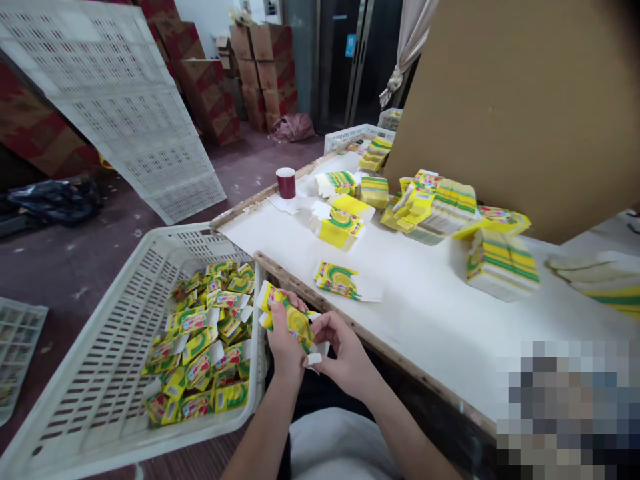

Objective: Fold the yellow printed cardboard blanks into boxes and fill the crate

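Between my hands, over the near edge of the table, is a small yellow and green printed carton (295, 321). My left hand (286, 333) wraps round its body from the left side. At its lower right end, the fingers of my right hand (340, 343) pinch the white end flaps. That end stands unfolded, with a white flap sticking out. Just beyond my hands a flat yellow carton (337, 280) lies on the white table (415, 313). To the left, a white plastic crate (90, 360) holds many similar small cartons (200, 353).
Stacks of flat yellow cartons (503, 263) and loose bundles (435, 200) lie across the table. A dark red mug (286, 183) stands near its far left edge. A white crate (125, 113) leans at upper left, before brown boxes (270, 67). A large cardboard sheet (500, 113) rises behind the table.
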Demonstrator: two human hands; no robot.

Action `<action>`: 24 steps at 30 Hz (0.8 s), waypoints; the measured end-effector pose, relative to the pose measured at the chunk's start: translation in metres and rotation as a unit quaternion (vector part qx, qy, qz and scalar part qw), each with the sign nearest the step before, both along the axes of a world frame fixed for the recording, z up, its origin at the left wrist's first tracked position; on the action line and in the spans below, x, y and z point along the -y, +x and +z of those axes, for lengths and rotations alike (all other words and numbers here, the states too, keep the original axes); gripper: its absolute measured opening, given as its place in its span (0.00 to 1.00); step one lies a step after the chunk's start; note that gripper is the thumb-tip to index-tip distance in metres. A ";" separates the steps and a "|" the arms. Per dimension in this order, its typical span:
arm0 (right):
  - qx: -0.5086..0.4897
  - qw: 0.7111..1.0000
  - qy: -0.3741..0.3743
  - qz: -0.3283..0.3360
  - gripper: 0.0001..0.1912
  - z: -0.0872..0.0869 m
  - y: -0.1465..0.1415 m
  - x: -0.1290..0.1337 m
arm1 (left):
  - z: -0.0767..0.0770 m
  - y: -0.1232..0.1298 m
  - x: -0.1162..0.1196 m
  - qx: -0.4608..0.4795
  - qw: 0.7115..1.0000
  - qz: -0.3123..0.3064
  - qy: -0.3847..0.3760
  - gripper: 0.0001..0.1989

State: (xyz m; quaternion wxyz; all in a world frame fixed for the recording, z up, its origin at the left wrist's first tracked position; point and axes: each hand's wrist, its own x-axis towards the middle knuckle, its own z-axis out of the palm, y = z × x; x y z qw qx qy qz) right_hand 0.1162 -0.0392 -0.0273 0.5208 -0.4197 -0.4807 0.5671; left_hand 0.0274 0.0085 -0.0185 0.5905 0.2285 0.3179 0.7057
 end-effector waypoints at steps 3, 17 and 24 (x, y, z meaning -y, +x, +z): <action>-0.049 0.997 -0.055 -0.001 0.24 -0.005 -0.001 -0.004 | -0.006 0.003 0.000 -0.051 0.998 -0.008 -0.034 0.16; -0.062 0.994 -0.031 -0.080 0.17 -0.008 0.010 -0.009 | -0.023 0.006 0.009 -0.182 0.981 -0.048 0.043 0.18; -0.056 0.995 -0.026 -0.078 0.18 -0.006 0.008 -0.005 | -0.015 0.012 0.008 -0.061 0.997 -0.033 -0.036 0.24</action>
